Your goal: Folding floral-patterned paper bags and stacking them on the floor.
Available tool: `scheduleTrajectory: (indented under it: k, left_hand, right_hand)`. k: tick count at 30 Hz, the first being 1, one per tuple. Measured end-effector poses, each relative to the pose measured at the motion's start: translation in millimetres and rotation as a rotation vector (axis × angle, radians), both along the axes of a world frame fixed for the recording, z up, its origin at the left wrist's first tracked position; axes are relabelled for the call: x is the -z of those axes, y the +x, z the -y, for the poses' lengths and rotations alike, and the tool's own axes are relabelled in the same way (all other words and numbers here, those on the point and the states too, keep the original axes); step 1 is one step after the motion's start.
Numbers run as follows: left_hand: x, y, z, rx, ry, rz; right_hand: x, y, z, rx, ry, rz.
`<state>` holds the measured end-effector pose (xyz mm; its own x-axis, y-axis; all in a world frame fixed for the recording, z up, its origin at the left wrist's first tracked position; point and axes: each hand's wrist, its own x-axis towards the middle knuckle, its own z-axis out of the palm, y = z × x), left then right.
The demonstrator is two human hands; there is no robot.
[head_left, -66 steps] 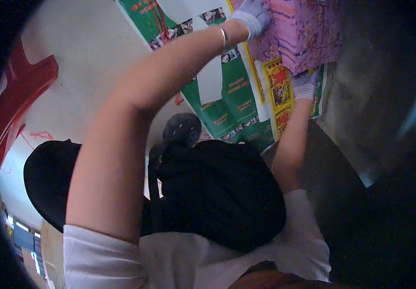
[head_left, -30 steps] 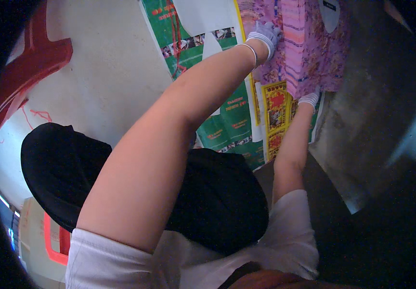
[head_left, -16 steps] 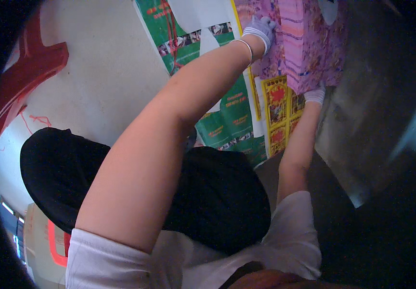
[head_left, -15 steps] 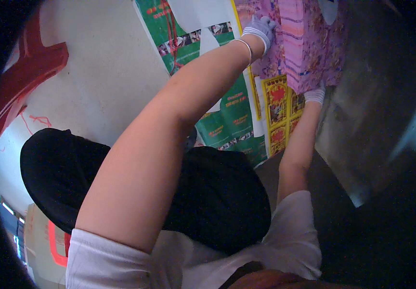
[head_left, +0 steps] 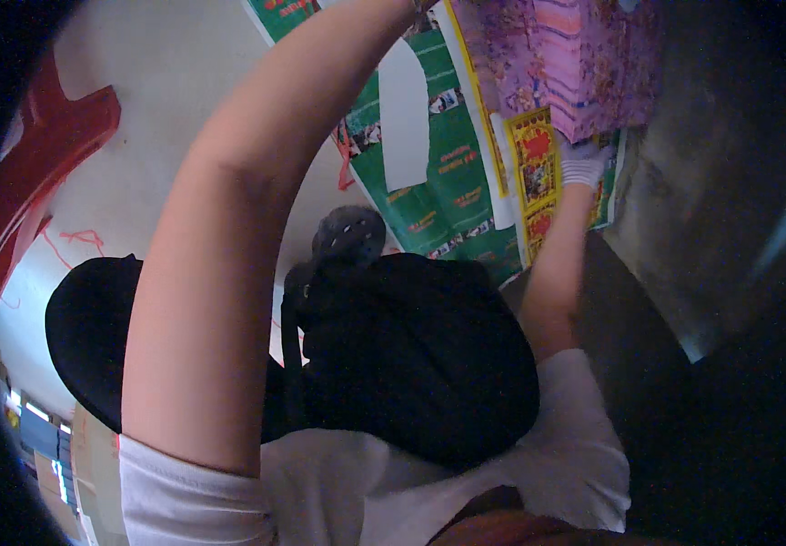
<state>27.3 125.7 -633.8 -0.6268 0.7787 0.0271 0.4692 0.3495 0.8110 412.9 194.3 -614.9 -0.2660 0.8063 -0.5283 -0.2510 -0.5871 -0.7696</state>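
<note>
My right hand (head_left: 582, 166), in a pale glove with a striped cuff, is at the lower edge of a pink and purple patterned folded sheet (head_left: 589, 77). Its fingers are mostly hidden by that sheet and lost in dim light. My left arm reaches forward past the top edge, and the left hand is out of sight beyond it. Under the pink sheet lies a yellow-framed printed sheet (head_left: 537, 168). A larger green printed sheet (head_left: 452, 182) spreads beneath, with a long white patch (head_left: 404, 118) on it.
A red plastic piece of furniture (head_left: 75, 136) stands at the left, with thin red string (head_left: 79, 238) on the pale floor. My knees in black cloth (head_left: 411, 355) are close in front, beside a dark grey shoe (head_left: 347, 237). Boxes (head_left: 52, 482) show at the lower left.
My left arm has stretched farther forward, taking its gloved hand out of view. The right hand remains at the pink sheet's lower edge. The view has shifted slightly, and the shoe now shows more fully.
</note>
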Motion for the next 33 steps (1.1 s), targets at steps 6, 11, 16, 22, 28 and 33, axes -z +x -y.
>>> scheduleTrajectory:
  k: [6,11,16,22,28,33]
  left_hand:
    - [28.1,-5.4,-9.0,0.149,-0.185,0.087]
    - [0.5,20.7,-41.4,0.284,-0.168,0.093]
    - [42.6,8.9,-10.3,0.196,-0.191,0.013]
    - [50.8,4.4,-13.8,0.212,-0.211,-0.09]
    - [22.5,8.2,-49.9,0.24,-0.209,0.017]
    - [19.5,29.3,5.3,0.297,-0.142,0.111]
  right_hand:
    - [63.0,-29.7,98.2,0.125,-0.112,-0.114]
    - [82.1,-0.3,55.8,-0.364,0.574,0.523]
    - [46.4,-94.1,97.6,0.226,-0.118,0.171]
    - [46.6,-111.3,97.1,0.093,-0.027,0.255]
    - [80.2,-49.7,54.6,-0.385,0.681,0.606]
    - [32.5,-33.0,61.0,-0.816,0.478,1.081]
